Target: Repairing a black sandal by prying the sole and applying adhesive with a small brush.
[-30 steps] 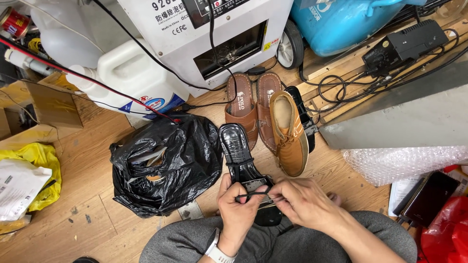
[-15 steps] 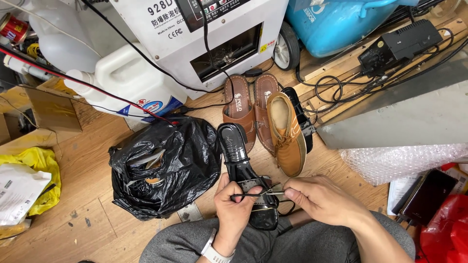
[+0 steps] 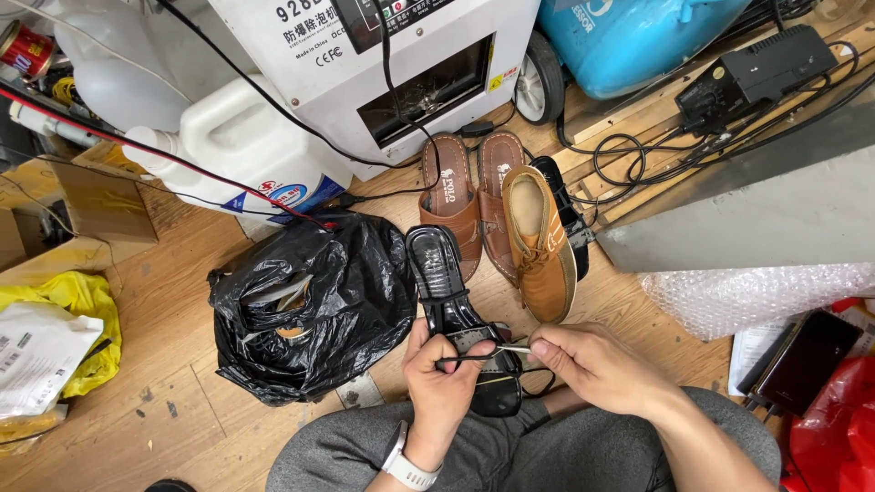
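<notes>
A black glossy sandal (image 3: pixel 451 296) lies toe-away over my lap and the wooden floor. My left hand (image 3: pixel 444 378) grips its rear part and pinches a thin black strap. My right hand (image 3: pixel 592 364) meets it from the right, fingertips closed on a small silvery metal tool (image 3: pixel 513 348) at the strap. Beyond the sandal lie a pair of brown leather sandals (image 3: pixel 469 205) and a tan lace-up shoe (image 3: pixel 540 241), with another black sandal (image 3: pixel 565 210) partly hidden under it.
A crumpled black plastic bag (image 3: pixel 310 305) sits left of the sandal. A white machine (image 3: pixel 401 64), a white jug (image 3: pixel 241 146), a blue tank (image 3: pixel 638 36) and black cables (image 3: pixel 656 150) line the far side. Bubble wrap (image 3: pixel 756 292) and a red bag (image 3: pixel 834 437) lie right; a yellow bag (image 3: pixel 77 305) lies left.
My hands and the black sandal have stayed close together, drifting slightly lower in view. The fingers have shifted along the strap, and the metal tool now shows between them.
</notes>
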